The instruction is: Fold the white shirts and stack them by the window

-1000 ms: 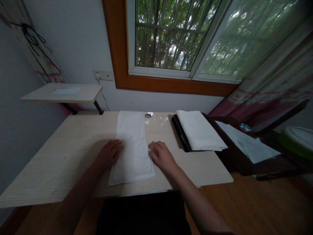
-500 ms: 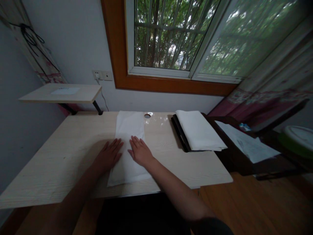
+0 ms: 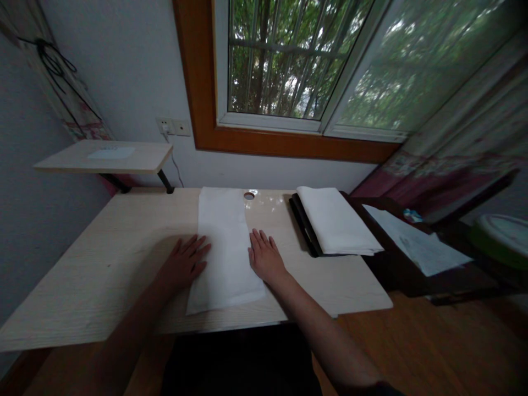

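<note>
A long white folded cloth [image 3: 225, 258] lies flat on the light wooden desk [image 3: 136, 220], running from the back edge toward the front. My left hand [image 3: 185, 261] rests palm down on its left edge, fingers spread, holding nothing. At the opposite edge, my right hand [image 3: 266, 256] lies flat with fingers stretched out, partly on the desk and touching the cloth's right side.
On the desk's right stands a black flat object [image 3: 304, 228] with a folded white cloth [image 3: 340, 220] on top. A raised shelf [image 3: 140, 159] occupies the back left. Beyond the right edge, a sheet of paper [image 3: 416, 242] lies on a dark surface.
My right hand has slid right, from the middle of the cloth to its right edge. The left hand has barely moved, and the cloth has shifted slightly right, showing more of its surface.
</note>
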`<state>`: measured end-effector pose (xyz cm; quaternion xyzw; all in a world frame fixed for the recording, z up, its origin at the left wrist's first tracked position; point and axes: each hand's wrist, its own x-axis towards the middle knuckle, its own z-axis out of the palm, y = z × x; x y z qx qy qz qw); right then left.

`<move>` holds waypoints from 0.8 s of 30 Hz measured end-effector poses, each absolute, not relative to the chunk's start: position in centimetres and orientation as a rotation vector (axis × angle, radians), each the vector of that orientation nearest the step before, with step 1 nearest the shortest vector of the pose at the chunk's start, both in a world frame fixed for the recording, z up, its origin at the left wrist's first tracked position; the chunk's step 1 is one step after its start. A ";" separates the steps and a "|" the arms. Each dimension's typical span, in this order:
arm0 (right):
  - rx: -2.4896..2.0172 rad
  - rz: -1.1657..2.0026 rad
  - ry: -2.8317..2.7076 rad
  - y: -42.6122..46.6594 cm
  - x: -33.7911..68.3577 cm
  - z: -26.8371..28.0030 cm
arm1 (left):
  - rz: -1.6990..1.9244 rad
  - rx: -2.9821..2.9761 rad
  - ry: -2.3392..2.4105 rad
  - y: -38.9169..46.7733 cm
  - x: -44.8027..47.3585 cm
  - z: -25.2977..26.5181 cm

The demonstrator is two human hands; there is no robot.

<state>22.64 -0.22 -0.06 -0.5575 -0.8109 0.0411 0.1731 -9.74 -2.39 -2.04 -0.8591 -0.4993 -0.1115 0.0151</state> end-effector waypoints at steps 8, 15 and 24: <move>-1.155 0.138 -2.474 -1.9 18.8 0.5 | -0.326 -2.706 -1.465 -2.6 -9.7 -2.0; -1.199 0.171 -2.518 -3.2 20.9 -0.3 | -0.286 -2.679 -1.544 -2.5 -9.8 -2.3; -1.165 0.275 -2.511 -3.5 27.9 0.1 | -0.329 -2.791 -1.467 -2.5 -12.1 -2.2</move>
